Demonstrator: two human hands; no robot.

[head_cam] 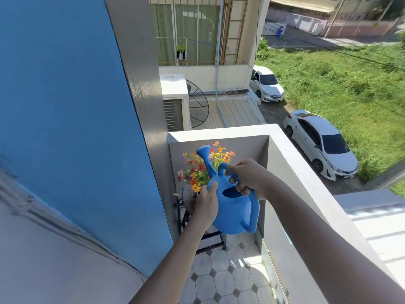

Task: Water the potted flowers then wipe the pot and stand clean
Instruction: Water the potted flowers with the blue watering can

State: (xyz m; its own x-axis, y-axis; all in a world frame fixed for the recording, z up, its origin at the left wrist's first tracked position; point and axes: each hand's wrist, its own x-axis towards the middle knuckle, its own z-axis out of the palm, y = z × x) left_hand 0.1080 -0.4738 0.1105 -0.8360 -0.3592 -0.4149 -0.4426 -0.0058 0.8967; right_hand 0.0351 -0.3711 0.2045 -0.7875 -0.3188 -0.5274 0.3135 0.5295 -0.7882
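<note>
A blue plastic watering can [235, 213] is held in front of me over the balcony corner. My right hand [247, 177] grips its top handle. My left hand [206, 205] presses against the can's left side. The spout with its rose [202, 149] points up and away, above the potted flowers [200, 167], which are orange, red and yellow. The pot is almost fully hidden behind my left hand and the can. It sits on a black metal stand [183, 213] in the corner.
A blue wall [76, 128] runs along the left. A white parapet [291, 172] encloses the balcony on the far side and the right. The floor is pale octagonal tile [221, 279]. Below are parked white cars and grass.
</note>
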